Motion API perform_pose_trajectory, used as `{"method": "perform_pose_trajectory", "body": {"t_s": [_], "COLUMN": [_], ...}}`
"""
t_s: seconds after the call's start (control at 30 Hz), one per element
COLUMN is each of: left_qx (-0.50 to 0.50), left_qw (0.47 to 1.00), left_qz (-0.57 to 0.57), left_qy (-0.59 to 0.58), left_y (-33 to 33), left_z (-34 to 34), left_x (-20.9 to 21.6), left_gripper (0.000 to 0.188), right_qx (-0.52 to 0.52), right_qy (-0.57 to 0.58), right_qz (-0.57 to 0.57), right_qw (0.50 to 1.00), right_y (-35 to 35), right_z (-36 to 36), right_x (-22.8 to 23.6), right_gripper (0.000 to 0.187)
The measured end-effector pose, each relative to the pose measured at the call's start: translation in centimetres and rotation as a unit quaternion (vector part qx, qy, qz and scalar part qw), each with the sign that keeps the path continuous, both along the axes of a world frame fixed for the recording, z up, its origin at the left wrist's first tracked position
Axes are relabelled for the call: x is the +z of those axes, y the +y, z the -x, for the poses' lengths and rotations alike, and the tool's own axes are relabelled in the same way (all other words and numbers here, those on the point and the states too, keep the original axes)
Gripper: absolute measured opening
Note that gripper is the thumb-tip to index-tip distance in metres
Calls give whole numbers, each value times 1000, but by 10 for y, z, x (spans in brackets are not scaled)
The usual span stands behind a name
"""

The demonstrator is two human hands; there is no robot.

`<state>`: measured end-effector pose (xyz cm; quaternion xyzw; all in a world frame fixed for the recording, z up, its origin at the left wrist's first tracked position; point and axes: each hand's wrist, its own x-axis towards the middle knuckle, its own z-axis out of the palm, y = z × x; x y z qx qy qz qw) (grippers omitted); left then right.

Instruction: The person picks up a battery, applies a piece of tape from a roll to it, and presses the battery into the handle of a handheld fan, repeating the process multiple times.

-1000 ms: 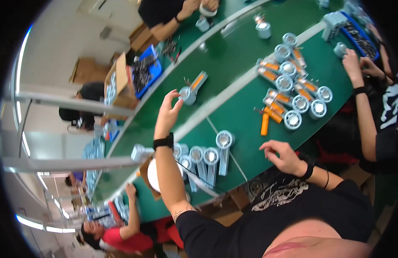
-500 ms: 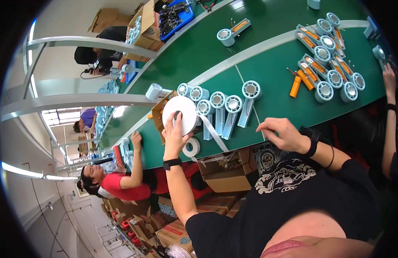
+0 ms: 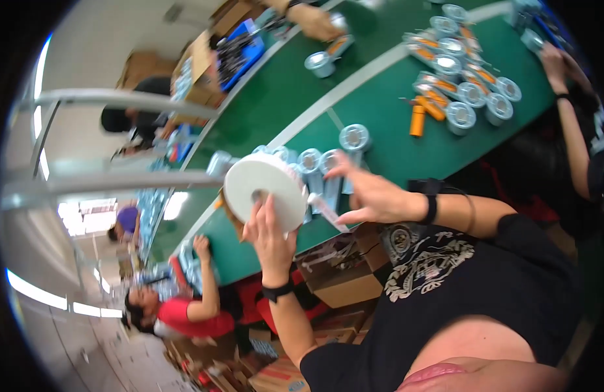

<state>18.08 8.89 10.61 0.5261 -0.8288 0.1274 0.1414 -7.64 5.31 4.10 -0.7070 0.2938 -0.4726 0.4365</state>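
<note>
A large white roll of tape (image 3: 282, 186) is gripped in my left hand (image 3: 270, 242), whose fingers reach into its core hole. From the roll's right side hangs a loose strip of tape (image 3: 325, 212). My right hand (image 3: 383, 197) is beside that strip, thumb and fingers spread, with nothing seen between them. Just behind my hands stands a row of light-blue round-headed housings (image 3: 354, 137) with long open handles, partly covered by the roll and my right fingers. The picture is somewhat blurred.
At the far right lie several light-blue housings (image 3: 460, 117) with orange cells, beside a loose orange cylinder (image 3: 417, 121). A co-worker's hand (image 3: 318, 23) reaches over another housing (image 3: 320, 64). Metal frame bars (image 3: 119, 183) cross at left. An open carton (image 3: 347, 291) sits below the table edge.
My right hand has moved left toward the tape strip and its fingers have spread. My left hand has tilted the roll. A co-worker's hand has come in at the top.
</note>
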Motion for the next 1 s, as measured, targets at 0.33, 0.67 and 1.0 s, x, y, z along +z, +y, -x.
{"method": "perform_pose_trajectory", "body": {"t_s": [0.33,0.67,1.0], "left_qx": [99,-40,-45], "left_qw": [945,923,976], "left_qz": [18,-52,-11], "left_qy": [311,378,214], "left_y": [8,12,-17], "left_z": [-4,65,88], "left_x": [17,-10,-27], "left_gripper": [110,124,108], "right_qx": [50,-331,-209], "right_qy": [176,493,-83], "right_qz": [95,-51,-193], "right_qw": [978,803,955], "right_y": [30,-53,-44], "right_z": [20,104,104], "right_x": [-36,-80,-11], "right_gripper": [28,43,45]}}
